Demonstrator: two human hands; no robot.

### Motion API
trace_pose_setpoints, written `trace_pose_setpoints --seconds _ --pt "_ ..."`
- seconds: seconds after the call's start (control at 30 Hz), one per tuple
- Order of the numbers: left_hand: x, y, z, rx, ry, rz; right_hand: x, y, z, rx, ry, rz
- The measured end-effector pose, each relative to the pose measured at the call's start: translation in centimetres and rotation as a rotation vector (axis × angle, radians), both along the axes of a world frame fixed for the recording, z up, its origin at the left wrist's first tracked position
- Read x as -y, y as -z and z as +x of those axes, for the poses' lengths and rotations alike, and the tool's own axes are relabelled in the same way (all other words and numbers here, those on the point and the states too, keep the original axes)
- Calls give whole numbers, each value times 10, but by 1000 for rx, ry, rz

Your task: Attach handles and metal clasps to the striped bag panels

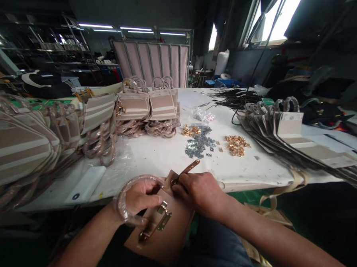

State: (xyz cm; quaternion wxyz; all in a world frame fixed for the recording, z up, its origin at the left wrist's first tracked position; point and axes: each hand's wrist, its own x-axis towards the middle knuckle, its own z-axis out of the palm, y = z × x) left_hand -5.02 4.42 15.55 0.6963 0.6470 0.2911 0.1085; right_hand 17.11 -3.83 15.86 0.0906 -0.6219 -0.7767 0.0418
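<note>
A tan bag panel (173, 233) lies tilted over the lap at the table's front edge. It carries gold-coloured metal fittings (164, 220) and a plastic-wrapped handle (123, 198). My left hand (142, 197) reaches through that handle, its thumb on the panel beside the upper fitting and its other fingers hidden behind. With fingers curled, my right hand (201, 190) grips a narrow brown strap (190, 166) at the panel's top edge. The strap's tip sticks up beyond the fingers.
Stacked bag panels with wrapped handles stand on the left (19, 141) and right (295, 135). Mid-table lie grey metal plates (200, 142) and two heaps of gold-coloured parts (237, 145). A white block (86, 184) lies near the front left edge.
</note>
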Motion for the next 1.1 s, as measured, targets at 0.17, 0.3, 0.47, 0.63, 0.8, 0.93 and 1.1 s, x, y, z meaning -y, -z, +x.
trace_pose_setpoints --seconds 0.17,0.3,0.47,0.63,0.8,0.93,1.1 --pt "14 -2 4 -10 -114 127 -2 6 4 32 -116 46" --pt "22 0 1 -47 -125 204 -3 19 7 -6 -234 135" --pt "21 13 -10 -143 -107 342 -4 31 9 -82 -316 160" --pt "18 21 -14 -169 -106 363 -5 36 14 -218 -333 186" --pt "23 18 -9 -137 -133 332 -4 42 13 -367 -330 258" --pt "29 16 -7 -100 -187 320 1 48 8 -424 -255 294" --pt "34 7 -7 -69 -186 244 7 51 -1 -537 -180 328"
